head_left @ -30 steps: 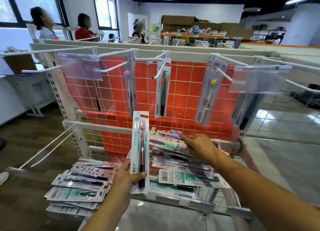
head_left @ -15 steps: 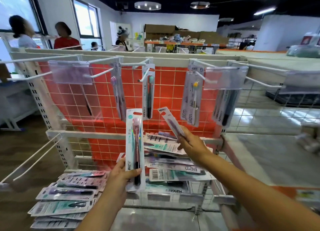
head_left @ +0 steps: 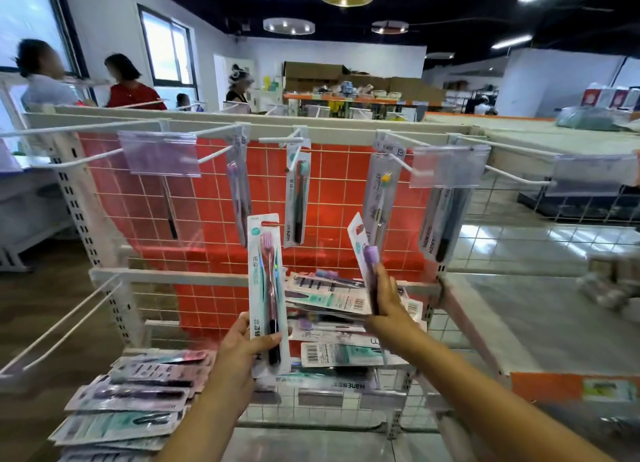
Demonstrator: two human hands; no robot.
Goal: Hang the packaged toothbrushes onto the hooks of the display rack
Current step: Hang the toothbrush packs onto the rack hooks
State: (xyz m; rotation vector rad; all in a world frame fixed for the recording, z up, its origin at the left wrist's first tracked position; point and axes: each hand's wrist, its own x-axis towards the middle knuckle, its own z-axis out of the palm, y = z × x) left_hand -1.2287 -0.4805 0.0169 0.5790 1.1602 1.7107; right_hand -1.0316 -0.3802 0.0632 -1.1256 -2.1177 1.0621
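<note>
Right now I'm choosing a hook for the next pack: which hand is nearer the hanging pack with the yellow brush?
Right. The right hand, holding a purple-brush pack, is just below the yellow-brush pack. The left hand grips a pink-brush pack, lower and farther left.

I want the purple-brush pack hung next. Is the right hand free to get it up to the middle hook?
Probably yes. The right hand holds the pack upright below the middle hook, with only open air between; one green-brush pack already hangs there.

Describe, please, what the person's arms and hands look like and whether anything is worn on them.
Both forearms are bare as far as the frame shows, with no sleeves visible. The left hand and right hand wear no gloves; no watch, bracelet or ring is visible.
</note>
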